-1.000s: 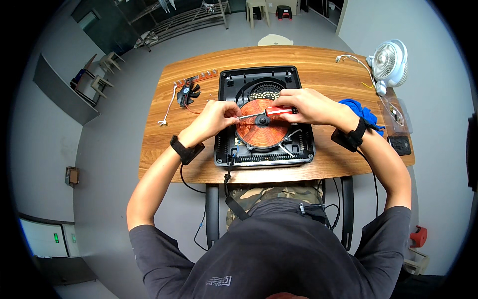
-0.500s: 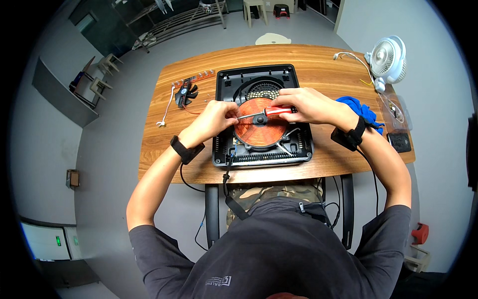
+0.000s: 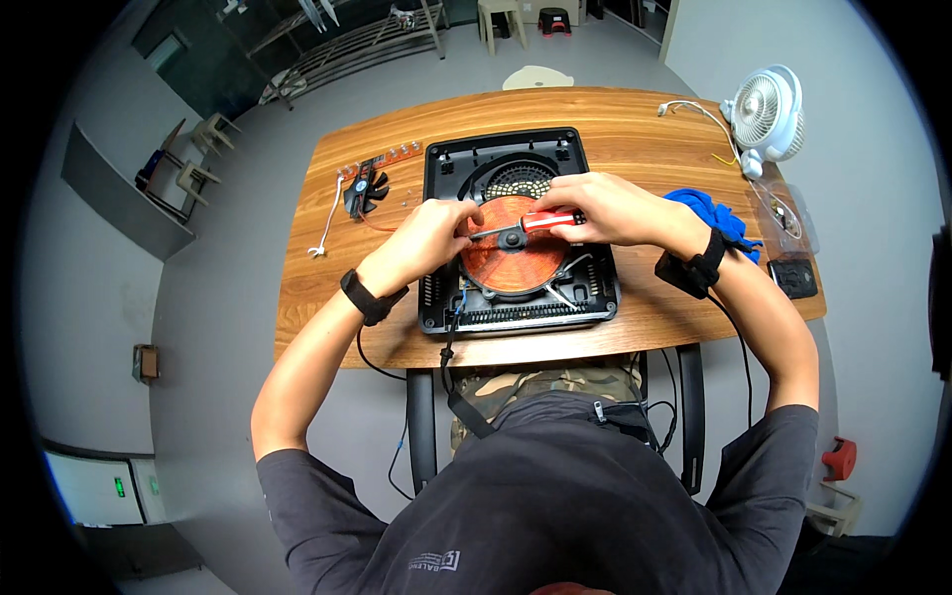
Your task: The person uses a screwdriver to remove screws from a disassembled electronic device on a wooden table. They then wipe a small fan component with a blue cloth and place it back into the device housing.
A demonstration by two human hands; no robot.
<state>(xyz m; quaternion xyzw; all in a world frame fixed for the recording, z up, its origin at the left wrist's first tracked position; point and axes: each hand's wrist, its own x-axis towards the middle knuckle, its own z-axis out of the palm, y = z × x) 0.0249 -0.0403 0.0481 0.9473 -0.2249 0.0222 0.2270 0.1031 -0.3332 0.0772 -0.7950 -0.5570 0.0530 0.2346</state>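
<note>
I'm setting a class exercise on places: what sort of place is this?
Probably an appliance repair or assembly room: on the table lies an opened induction cooker, the right hand holds a red-handled screwdriver, and a black cooling fan lies nearby.

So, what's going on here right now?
The person's right hand grips a red-handled screwdriver, its shaft lying over a round copper-coloured coil and pointing left. The left hand is at the tip end, by the coil's left edge; what its fingertips hold, if anything, is hidden. The coil sits in an open black housing on the wooden table, with a small black fan to the left.
</note>
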